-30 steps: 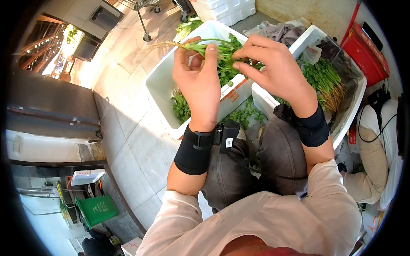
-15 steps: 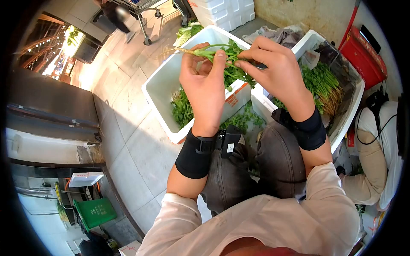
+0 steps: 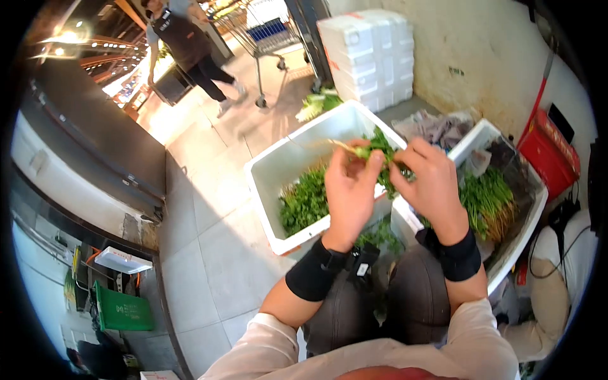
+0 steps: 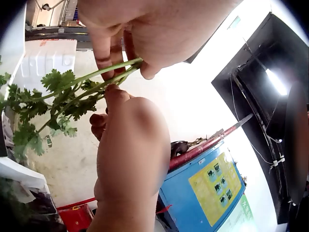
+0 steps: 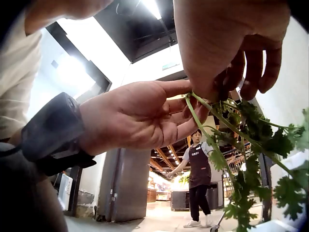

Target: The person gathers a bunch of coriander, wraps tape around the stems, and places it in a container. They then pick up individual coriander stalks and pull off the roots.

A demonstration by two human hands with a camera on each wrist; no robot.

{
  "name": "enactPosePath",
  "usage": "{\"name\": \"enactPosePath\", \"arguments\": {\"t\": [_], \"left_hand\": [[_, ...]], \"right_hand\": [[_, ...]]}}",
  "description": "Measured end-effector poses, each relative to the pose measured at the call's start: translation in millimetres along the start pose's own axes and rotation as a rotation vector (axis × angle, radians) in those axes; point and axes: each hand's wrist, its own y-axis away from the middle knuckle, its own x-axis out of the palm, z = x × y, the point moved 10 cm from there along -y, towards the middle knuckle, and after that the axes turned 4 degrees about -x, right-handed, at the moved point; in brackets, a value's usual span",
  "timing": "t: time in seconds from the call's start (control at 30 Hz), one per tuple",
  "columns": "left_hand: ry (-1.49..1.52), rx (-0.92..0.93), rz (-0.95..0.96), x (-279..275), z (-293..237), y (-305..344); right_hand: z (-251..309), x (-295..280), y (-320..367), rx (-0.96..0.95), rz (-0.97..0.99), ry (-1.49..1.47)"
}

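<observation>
Between thumb and fingers, my left hand [image 3: 352, 196] pinches the coriander [image 3: 382, 144] near its pale root, which points left. My right hand [image 3: 432, 187] is close beside it, thumb and fingertips pinching the stems. In the left wrist view, green stems run between both hands and the leafy coriander [image 4: 63, 99] spreads left. Leaves hang below the right hand's fingers in the right wrist view. Under the hands stands a white foam box [image 3: 261, 212] with more coriander [image 3: 305, 201] inside. A second foam box [image 3: 537, 206] at the right holds rooted bunches [image 3: 487, 202].
Loose greens [image 3: 380, 235] lie between the boxes by the knees. Stacked white foam boxes [image 3: 367, 60] stand against the wall, near a shopping cart [image 3: 269, 41]. A person in a dark apron [image 3: 183, 41] is at the doorway. A red bin [image 3: 550, 152] stands right.
The head view has tilted up, so the hands and boxes sit lower in it. A person in an apron has come into view at upper left. Both hands keep hold of the coriander.
</observation>
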Motion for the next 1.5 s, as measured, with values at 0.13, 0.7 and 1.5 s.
{"name": "enactPosePath", "arguments": {"t": [0.13,0.7,1.5], "left_hand": [[0.034,0.051,0.002,5,-5,5],[-0.035,0.249,-0.195,0,-23,15],[0.189,0.139,-0.048,7,-24,5]], "right_hand": [[-10,4,4,0.134,0.007,-0.069],[-35,-5,16,0.415,0.058,0.155],[-8,-40,13,0.110,0.041,-0.204]]}}
